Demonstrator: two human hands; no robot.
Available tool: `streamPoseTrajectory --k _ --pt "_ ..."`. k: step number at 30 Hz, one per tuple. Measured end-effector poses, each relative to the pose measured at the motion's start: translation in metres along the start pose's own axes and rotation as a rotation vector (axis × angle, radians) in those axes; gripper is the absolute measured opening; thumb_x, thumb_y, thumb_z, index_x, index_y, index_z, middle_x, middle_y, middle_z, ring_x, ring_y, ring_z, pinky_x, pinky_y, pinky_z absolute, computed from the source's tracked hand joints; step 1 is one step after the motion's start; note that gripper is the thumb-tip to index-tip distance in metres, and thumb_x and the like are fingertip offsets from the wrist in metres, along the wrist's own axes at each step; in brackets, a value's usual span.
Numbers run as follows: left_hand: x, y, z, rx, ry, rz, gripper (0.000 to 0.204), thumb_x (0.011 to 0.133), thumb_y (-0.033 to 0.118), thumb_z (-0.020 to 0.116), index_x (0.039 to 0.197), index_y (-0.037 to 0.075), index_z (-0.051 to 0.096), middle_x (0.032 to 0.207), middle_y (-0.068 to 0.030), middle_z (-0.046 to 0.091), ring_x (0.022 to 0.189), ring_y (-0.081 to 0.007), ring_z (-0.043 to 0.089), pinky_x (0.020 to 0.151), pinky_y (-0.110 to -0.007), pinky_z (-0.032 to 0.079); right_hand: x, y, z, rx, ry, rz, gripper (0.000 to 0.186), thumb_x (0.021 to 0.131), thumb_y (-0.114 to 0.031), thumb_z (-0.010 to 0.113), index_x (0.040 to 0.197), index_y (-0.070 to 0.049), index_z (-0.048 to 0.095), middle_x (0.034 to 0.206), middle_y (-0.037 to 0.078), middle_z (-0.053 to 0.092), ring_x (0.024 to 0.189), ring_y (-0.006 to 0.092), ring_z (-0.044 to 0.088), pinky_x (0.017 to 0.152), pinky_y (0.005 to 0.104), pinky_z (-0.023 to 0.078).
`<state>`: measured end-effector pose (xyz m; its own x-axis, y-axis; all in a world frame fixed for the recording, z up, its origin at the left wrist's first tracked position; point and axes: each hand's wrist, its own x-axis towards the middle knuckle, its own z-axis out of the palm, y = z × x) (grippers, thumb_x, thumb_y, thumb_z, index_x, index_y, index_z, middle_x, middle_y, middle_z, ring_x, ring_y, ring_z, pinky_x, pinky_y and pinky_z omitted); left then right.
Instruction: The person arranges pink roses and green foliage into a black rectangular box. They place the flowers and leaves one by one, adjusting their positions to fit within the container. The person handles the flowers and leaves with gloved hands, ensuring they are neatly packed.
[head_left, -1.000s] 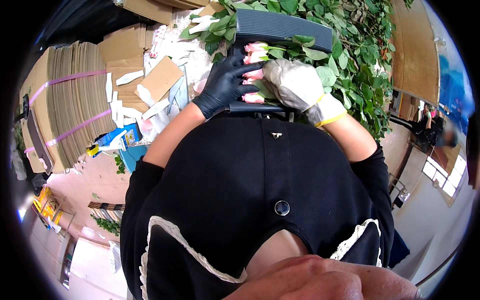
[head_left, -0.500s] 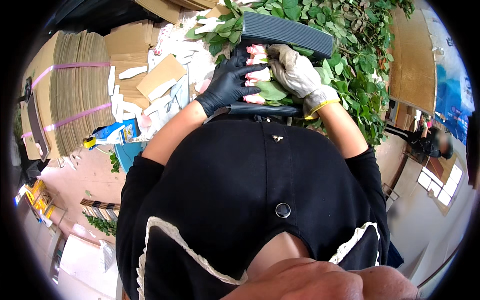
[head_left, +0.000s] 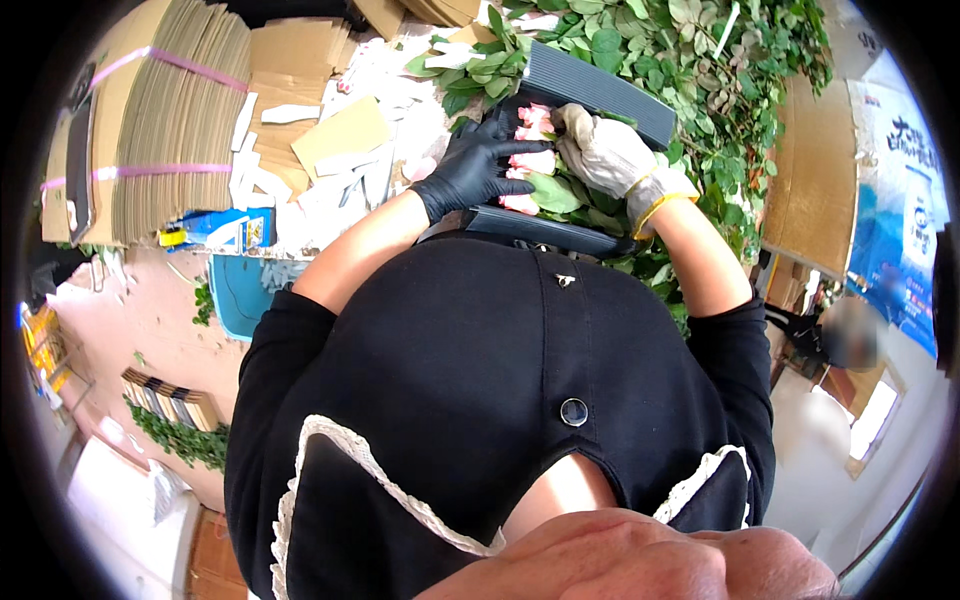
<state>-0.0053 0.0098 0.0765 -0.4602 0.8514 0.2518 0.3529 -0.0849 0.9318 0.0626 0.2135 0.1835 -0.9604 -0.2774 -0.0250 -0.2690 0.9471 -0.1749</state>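
Pink roses (head_left: 533,117) lie in a row, heads to the left, between two dark grey ribbed side panels (head_left: 600,92) of a trough-like holder. My left hand (head_left: 462,172), in a black glove, rests with spread fingers against the rose heads. My right hand (head_left: 608,152), in a pale work glove with a yellow cuff edge, is closed just right of the blooms, over the stems and leaves. What its curled fingers hold is hidden. A broad green leaf (head_left: 555,193) shows between my hands, above the near panel (head_left: 550,230).
Leafy stems (head_left: 740,120) are heaped beyond and right of the holder. Strapped cardboard sheets (head_left: 185,120) stand left, near white paper scraps (head_left: 290,113) and a blue box (head_left: 235,230). Below the table edge sits a light-blue bin (head_left: 232,300). Another person (head_left: 815,330) is at the far right.
The whole view has tilted and shifted, moving the holder and both hands rightward in the picture. Against the roses, both hands stay in nearly the same place.
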Motion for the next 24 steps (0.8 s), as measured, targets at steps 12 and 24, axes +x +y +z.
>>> streamPoseTrajectory --k 12,24 --pt "-0.019 0.008 0.011 -1.192 -0.111 -0.44 0.026 0.093 0.014 0.062 0.116 0.005 0.06 0.116 -0.0122 0.062 0.096 -0.0153 0.061 0.088 -0.033 0.048 0.174 -0.114 0.029 -0.059 -0.126 -0.403 0.035 0.078 -0.014 0.062 0.113 -0.008 0.064 0.102 0.013 0.067 0.093 0.0304 0.067 0.076 0.0413 0.054" --pt "-0.007 -0.016 0.011 -0.32 -0.16 -0.318 0.028 0.082 0.023 0.074 0.085 0.006 0.053 0.084 0.0019 0.052 0.075 -0.0118 0.053 0.069 -0.032 0.044 0.2 -0.13 -0.006 0.093 -0.23 -0.252 0.027 0.076 -0.028 0.068 0.098 -0.012 0.072 0.099 0.012 0.069 0.097 0.0334 0.064 0.085 0.043 0.05"
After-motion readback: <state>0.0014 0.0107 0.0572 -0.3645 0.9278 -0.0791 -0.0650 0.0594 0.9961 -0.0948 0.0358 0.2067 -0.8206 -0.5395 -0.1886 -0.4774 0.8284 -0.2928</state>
